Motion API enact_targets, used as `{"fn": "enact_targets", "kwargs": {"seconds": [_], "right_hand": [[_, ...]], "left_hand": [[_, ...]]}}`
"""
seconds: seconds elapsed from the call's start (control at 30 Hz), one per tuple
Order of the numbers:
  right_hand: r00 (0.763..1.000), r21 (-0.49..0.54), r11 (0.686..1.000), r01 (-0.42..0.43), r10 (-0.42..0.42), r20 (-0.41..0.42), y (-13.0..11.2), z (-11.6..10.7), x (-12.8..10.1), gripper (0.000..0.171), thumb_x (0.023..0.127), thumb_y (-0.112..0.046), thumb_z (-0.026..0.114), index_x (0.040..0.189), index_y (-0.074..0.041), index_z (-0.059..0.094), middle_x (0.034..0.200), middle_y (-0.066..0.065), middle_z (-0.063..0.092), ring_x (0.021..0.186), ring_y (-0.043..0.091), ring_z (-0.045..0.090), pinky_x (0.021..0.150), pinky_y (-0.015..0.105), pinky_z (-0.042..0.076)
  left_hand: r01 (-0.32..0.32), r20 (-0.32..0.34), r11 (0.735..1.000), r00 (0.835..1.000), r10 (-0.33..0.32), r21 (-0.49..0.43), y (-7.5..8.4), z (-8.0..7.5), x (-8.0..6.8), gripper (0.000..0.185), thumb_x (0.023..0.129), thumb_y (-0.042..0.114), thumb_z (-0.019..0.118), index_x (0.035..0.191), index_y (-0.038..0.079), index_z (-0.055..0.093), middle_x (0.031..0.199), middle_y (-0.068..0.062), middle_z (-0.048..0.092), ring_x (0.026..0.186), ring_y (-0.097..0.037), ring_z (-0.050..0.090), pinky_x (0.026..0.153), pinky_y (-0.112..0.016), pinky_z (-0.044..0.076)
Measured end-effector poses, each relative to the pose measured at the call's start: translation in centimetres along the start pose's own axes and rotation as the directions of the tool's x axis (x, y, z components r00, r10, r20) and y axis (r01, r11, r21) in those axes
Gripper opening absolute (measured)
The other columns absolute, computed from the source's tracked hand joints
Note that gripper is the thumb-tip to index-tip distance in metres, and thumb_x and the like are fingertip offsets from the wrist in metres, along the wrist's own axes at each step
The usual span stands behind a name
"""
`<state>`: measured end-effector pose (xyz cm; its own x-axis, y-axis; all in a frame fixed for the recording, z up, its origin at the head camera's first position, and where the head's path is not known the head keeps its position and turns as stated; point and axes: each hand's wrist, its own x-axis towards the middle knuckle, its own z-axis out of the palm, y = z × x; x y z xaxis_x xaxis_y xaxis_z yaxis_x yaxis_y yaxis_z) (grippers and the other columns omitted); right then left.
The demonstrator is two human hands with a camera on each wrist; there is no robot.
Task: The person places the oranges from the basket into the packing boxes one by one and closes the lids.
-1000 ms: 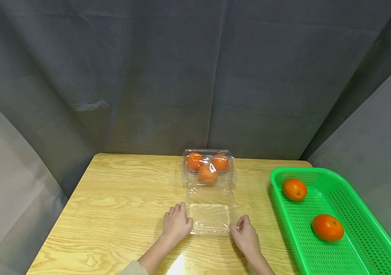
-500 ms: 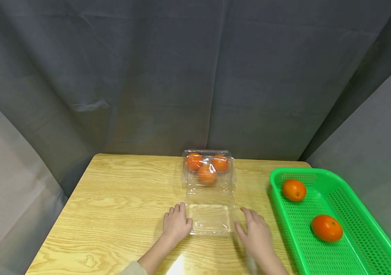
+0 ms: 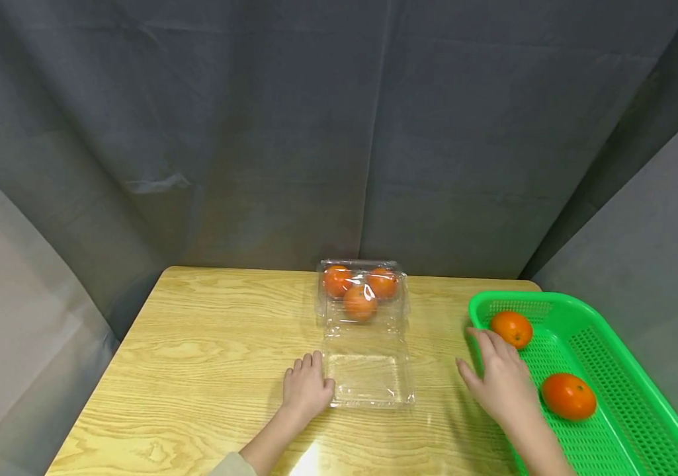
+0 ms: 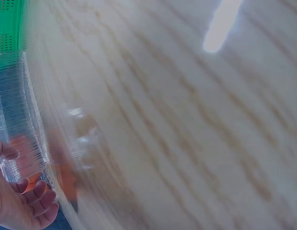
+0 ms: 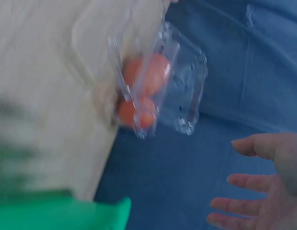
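A clear plastic clamshell box [image 3: 368, 379] lies unfolded on the wooden table, its near half flat. Three oranges [image 3: 360, 303] sit in its far half. My left hand [image 3: 305, 390] rests at the left front corner of the near half, fingers extended, thumb at the plastic edge. Over the left rim of a green basket [image 3: 618, 350] hovers my right hand [image 3: 505, 383], fingers spread and nothing in them. Its fingertips are close to an orange [image 3: 514, 327] in the basket, partly covering it from view. Another orange [image 3: 568, 396] lies nearer in the basket.
Grey cloth [image 3: 291, 132] hangs behind the table and along both sides. The basket's raised rim borders the right side of the wooden table [image 3: 208, 370]. The box's far end lies near the table's back edge.
My right hand has let go of the box's right front corner and moved right to the basket, its fingers spreading. The near half's right edge has shifted slightly outward. My left hand stays put.
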<state>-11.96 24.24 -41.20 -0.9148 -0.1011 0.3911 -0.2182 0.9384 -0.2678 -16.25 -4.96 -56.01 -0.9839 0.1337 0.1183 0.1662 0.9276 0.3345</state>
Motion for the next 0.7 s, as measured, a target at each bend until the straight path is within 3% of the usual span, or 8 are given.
{"fn": "enact_targets", "kwargs": {"seconds": [0.2,0.4,0.7], "right_hand": [[0.999,0.002,0.999,-0.041,0.041,0.035,2.5,-2.3,1.2,0.057,0.077,-0.016,0.069,0.124,0.004,0.044,0.119,0.030,0.046,0.104,0.050,0.043,0.078,0.062,0.036],[0.995,-0.017,0.995,-0.097,0.097,0.023,5.5,-2.6,2.0,0.057,0.077,-0.016,0.068,0.125,0.004,0.042,0.118,0.033,0.043,0.100,0.053,0.041,0.069,0.064,0.036],[0.960,-0.075,0.972,-0.224,0.233,0.153,10.6,-2.0,2.1,0.076,0.076,-0.019,0.066,0.138,0.001,0.027,0.125,0.040,0.030,0.106,0.058,0.031,0.074,0.069,0.030]], "left_hand": [[0.002,0.006,1.000,1.000,-0.002,0.001,0.0,-0.2,0.0,0.039,0.079,0.028,0.054,0.108,0.003,0.049,0.087,-0.008,0.054,0.075,-0.022,0.049,0.063,-0.037,0.041],[0.004,0.002,1.000,1.000,-0.004,0.002,0.1,-0.2,0.0,0.035,0.079,0.027,0.054,0.104,0.005,0.049,0.083,-0.006,0.051,0.072,-0.021,0.047,0.061,-0.035,0.040],[0.004,0.003,1.000,1.000,-0.004,-0.007,0.2,-0.5,-0.1,0.034,0.079,0.027,0.054,0.105,0.004,0.049,0.084,-0.006,0.051,0.071,-0.020,0.046,0.060,-0.034,0.039]]}}
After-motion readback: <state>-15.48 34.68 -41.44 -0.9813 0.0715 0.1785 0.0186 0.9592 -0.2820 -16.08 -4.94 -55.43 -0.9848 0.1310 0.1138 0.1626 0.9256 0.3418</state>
